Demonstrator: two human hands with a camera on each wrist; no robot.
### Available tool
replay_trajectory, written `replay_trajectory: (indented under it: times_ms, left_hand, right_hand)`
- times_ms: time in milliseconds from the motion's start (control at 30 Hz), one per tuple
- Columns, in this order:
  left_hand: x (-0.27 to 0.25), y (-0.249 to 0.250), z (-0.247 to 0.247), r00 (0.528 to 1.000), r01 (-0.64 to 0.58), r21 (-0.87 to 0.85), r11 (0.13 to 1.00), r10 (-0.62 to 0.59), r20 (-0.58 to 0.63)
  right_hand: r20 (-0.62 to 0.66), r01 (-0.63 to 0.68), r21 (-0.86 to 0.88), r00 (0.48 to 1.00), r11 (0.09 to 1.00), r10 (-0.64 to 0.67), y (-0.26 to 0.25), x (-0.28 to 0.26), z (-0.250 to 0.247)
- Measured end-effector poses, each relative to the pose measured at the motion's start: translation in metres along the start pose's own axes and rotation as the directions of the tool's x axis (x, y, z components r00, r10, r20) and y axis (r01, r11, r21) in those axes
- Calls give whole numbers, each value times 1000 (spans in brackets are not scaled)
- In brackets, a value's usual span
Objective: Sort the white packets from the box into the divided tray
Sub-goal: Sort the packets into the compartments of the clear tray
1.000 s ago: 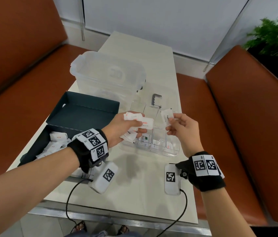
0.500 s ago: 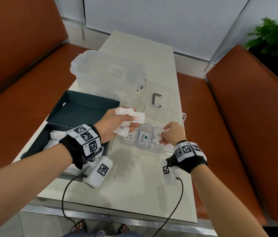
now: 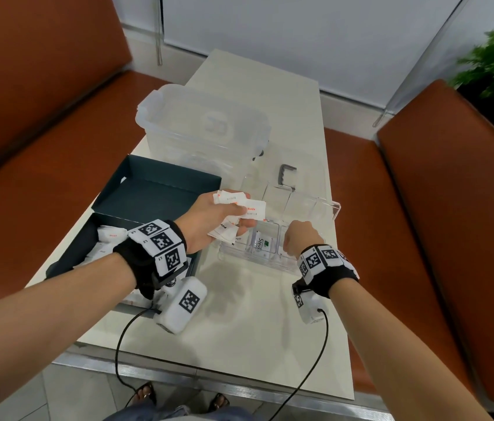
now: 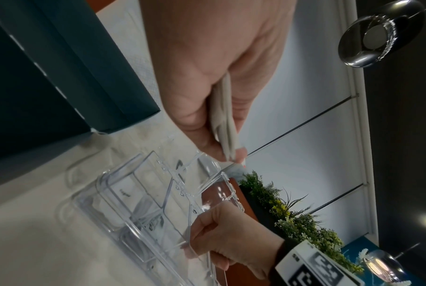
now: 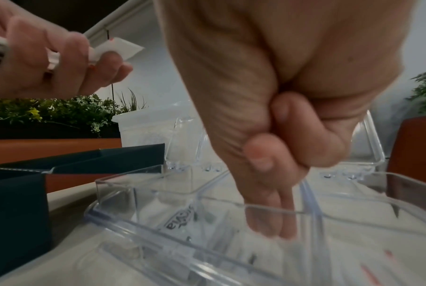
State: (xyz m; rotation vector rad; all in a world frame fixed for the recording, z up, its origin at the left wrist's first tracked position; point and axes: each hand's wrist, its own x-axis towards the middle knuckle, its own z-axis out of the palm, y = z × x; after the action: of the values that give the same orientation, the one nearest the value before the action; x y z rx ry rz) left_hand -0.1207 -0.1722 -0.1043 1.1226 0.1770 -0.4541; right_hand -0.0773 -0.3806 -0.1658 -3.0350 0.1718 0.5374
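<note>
Pale tabletop: left hand clamps packets just left of the tray; right hand, fingers extended, reaches inside it.

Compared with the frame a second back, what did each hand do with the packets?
The right hand carried its single white packet down into the clear divided tray; its fingers now reach into a near right compartment, the packet no longer visible. The left hand still grips its bunch of white packets above the tray. The dark box is unmoved.

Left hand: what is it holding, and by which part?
The left hand grips a fanned bunch of white packets by their near ends, thumb on top; the far ends stick out free.
</note>
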Motion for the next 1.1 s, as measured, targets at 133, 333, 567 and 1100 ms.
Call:
replay_trajectory:
  times_ms: [133, 333, 567, 1100]
  left_hand:
    - [1, -2, -1, 1000, 5, -8, 1000, -5, 2]
    - [3, -5, 1, 1000, 18, 0, 1000, -18, 1]
    - [5, -5, 2, 1000, 3, 11, 1000, -3, -4]
    - [12, -12, 22, 992, -4, 111, 994, -10, 123]
  right_hand:
    - [23, 65, -98, 998, 993, -63, 0, 0, -1]
    - [76, 87, -78, 994, 993, -81, -1, -3, -3]
    - [-44, 61, 244, 998, 968, -52, -2, -20, -38]
    - [-267, 427, 457, 902, 780, -338, -3, -63, -74]
